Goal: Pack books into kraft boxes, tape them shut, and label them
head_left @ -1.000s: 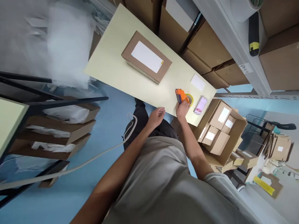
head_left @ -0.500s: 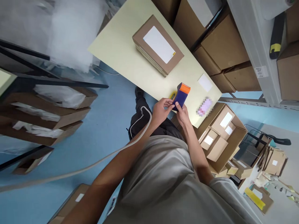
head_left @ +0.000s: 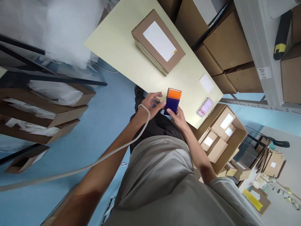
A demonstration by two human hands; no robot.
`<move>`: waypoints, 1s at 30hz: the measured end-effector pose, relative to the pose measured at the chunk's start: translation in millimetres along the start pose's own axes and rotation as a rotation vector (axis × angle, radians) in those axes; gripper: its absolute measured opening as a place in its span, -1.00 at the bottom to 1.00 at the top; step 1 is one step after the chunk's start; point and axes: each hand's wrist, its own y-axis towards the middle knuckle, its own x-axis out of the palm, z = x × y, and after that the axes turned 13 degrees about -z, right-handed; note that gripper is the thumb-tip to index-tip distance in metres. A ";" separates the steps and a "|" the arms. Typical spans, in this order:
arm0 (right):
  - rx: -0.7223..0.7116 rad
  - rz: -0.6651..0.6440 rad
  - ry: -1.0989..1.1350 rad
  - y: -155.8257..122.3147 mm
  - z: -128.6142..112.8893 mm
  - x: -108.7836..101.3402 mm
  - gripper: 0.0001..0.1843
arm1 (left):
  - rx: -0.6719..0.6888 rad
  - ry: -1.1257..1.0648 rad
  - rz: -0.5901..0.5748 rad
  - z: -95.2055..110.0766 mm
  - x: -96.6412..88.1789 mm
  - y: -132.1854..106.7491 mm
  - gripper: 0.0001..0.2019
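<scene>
My right hand (head_left: 178, 116) grips the lower end of an orange and blue tape dispenser (head_left: 172, 101), held up over the near edge of the pale yellow table (head_left: 122, 53). To its left, my left hand (head_left: 151, 104) touches the dispenser's side with the fingertips, fingers partly spread. A brown cardboard box with a white label (head_left: 158, 41) lies flat on the table farther away. A white cable loops over my left wrist.
A small white label (head_left: 206, 83) and a blurred pink item (head_left: 203, 107) lie on the table's right part. An open carton of small boxes (head_left: 219, 138) stands on the floor right of me. Stacked cartons and shelving (head_left: 225, 40) line the far side.
The dispenser was picked off the table with my right hand and brought toward me. My left hand rose to meet it. The dispenser has turned more upright since half a second ago.
</scene>
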 end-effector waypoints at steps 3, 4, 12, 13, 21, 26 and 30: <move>0.021 -0.078 -0.027 -10.9 -7.7 -5.3 -0.19 | 0.007 -0.085 -0.022 9.8 -9.4 8.0 -0.43; 0.021 -0.084 -0.044 -14.3 -9.7 -7.2 -0.21 | 0.013 -0.102 -0.048 14.0 -12.6 10.2 -0.43; 0.021 -0.091 -0.294 -30.3 -19.1 -22.4 -0.47 | 0.012 -0.090 -0.190 31.2 -27.1 14.4 -0.51; 0.021 -0.100 -0.331 -30.8 -20.2 -24.3 -0.52 | 0.007 -0.080 -0.203 31.4 -28.4 14.3 -0.53; -0.007 -0.148 -0.544 -31.6 -22.5 -38.6 -0.70 | -0.036 -0.020 -0.286 37.8 -39.0 8.4 -0.60; -0.073 -0.179 -0.594 -34.8 -29.1 -40.0 -0.69 | -0.031 -0.023 -0.284 46.2 -33.9 -0.2 -0.60; -0.078 -0.198 -0.631 -34.8 -33.5 -37.5 -0.53 | -0.083 0.004 -0.262 50.2 -30.3 0.5 -0.58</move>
